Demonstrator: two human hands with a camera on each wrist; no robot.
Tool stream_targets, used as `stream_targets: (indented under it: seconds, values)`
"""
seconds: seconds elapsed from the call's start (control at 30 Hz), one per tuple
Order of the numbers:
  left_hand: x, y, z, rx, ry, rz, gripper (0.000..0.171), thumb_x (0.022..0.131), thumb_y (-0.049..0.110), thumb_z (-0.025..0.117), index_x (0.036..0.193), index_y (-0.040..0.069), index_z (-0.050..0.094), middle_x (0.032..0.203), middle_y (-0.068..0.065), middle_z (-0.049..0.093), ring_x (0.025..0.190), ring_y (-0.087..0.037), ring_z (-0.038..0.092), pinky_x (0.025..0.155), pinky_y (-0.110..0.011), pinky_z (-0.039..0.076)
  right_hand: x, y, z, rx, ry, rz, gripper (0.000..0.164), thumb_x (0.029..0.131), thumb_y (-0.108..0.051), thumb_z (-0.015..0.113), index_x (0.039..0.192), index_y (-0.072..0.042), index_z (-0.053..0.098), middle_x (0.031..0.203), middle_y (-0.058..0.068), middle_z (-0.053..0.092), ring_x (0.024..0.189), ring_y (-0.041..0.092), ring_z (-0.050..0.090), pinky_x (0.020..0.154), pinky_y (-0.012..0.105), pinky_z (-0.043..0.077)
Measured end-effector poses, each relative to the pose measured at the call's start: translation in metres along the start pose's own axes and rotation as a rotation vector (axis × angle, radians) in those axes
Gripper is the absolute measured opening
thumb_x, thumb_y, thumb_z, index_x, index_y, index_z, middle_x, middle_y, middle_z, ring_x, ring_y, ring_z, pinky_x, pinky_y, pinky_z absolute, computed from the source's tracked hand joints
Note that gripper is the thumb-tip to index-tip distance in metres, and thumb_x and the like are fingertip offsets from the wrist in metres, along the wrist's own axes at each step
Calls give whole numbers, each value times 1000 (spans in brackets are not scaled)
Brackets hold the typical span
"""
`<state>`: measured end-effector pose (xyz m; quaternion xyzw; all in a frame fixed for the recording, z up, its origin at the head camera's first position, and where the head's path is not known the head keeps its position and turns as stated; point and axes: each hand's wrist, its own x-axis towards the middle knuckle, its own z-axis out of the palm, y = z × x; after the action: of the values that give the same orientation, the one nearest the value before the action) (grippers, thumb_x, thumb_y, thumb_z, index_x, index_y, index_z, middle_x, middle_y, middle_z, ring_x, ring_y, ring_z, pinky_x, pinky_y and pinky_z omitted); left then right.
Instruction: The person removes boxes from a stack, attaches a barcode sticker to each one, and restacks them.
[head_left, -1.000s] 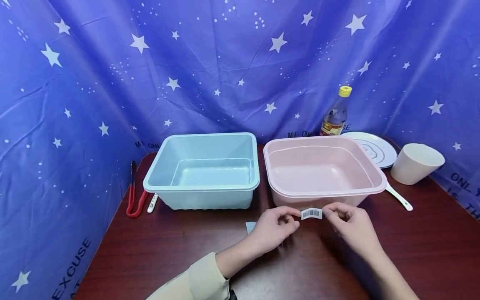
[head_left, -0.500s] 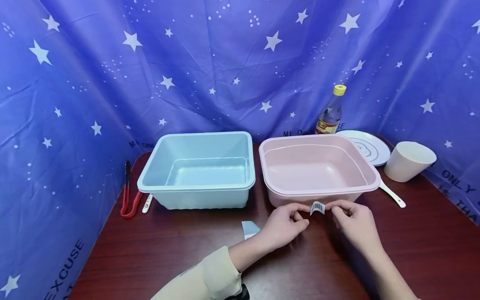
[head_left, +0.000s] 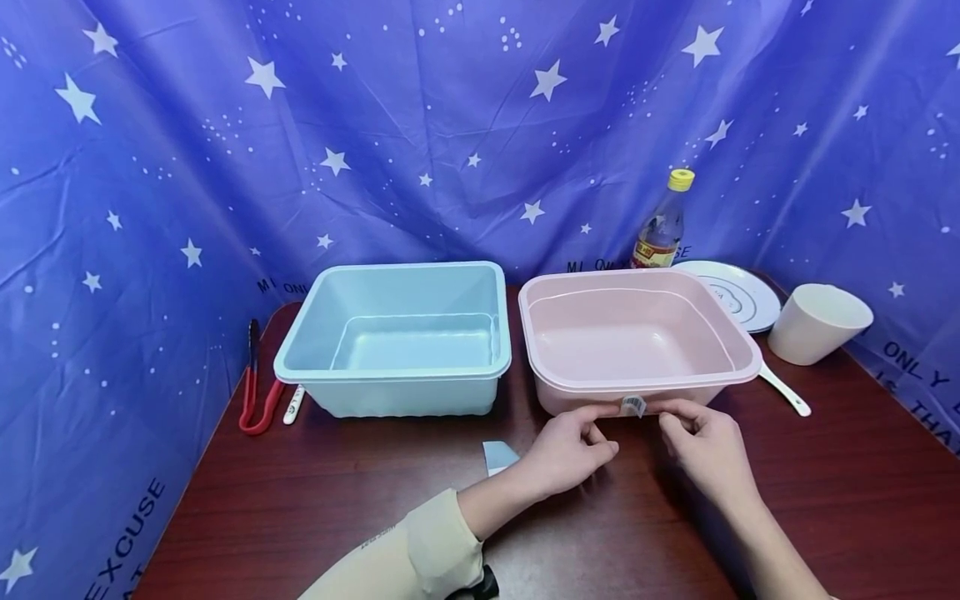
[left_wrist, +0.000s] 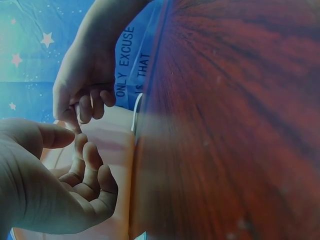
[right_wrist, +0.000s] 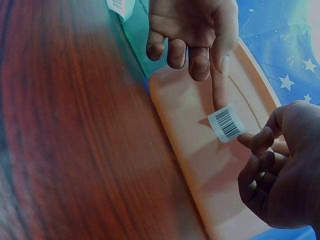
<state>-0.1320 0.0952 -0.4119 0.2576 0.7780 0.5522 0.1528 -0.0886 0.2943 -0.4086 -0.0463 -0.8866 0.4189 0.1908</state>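
A small white barcode label [head_left: 633, 406] stands before the front wall of the pink basin [head_left: 637, 385], bent in the head view. My left hand [head_left: 566, 450] touches one end of it with a straight index fingertip, its thumb held apart. At the other end, the index fingertip of my right hand [head_left: 708, 450] touches the label, with the thumb lower and away. The right wrist view shows the barcode label [right_wrist: 226, 124] spanning both fingertips, a shadow behind it on the basin. I cannot tell how much of it touches the wall.
A light-blue basin [head_left: 393, 396] stands left, with red-handled tongs [head_left: 258, 412] and a white handle [head_left: 295, 406] beside it. A blue and white paper piece [head_left: 498, 455] lies by my left forearm. Right are a bottle [head_left: 660, 229], a plate [head_left: 753, 300], a cup [head_left: 813, 329] and a white spoon [head_left: 787, 392].
Both hands have brought the barcode label from above the table to the pink basin's front wall. The label was flatter at first and is now more bent. My right thumb has moved away from it.
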Motion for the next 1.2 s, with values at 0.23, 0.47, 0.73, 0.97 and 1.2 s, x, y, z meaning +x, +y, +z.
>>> stream_targets:
  seconds: [0.23, 0.47, 0.73, 0.97, 1.2]
  values:
    - [1, 0, 0, 8, 3, -3, 48, 91, 9, 69, 138, 9, 61, 68, 11, 62, 49, -2, 52, 60, -18, 46, -1, 0, -1, -72, 55, -63, 16, 94, -5, 64, 102, 1, 76, 53, -4, 52, 43, 5, 45, 45, 21, 37]
    - [1, 0, -1, 16, 11, -1, 49, 91, 11, 69, 139, 9, 60, 68, 13, 62, 54, 0, 54, 72, -16, 45, -1, 0, -1, -193, 139, -137, 10, 88, -5, 67, 91, -5, 77, 52, -8, 49, 45, 3, 42, 48, 20, 33]
    - [-1, 3, -2, 63, 18, -19, 51, 92, 11, 68, 142, 10, 58, 67, 13, 61, 47, -3, 56, 62, -17, 48, 0, 0, 6, -36, -132, -126, 14, 94, -3, 65, 105, -8, 72, 55, -7, 51, 45, 9, 47, 44, 25, 40]
    - [-3, 8, -1, 339, 61, -21, 49, 90, 18, 70, 139, 18, 62, 70, 18, 56, 57, 4, 53, 66, -16, 44, -1, 2, 8, 2, -185, -106, 15, 96, -5, 65, 110, -9, 69, 57, -7, 51, 44, 8, 47, 43, 26, 41]
    - [-6, 10, -3, 387, 63, -20, 32, 90, 20, 71, 122, 20, 70, 68, 20, 57, 60, 5, 53, 62, -17, 43, -1, 1, 9, 32, -216, -114, 19, 97, -6, 65, 115, -9, 68, 58, -7, 52, 45, 8, 49, 43, 27, 43]
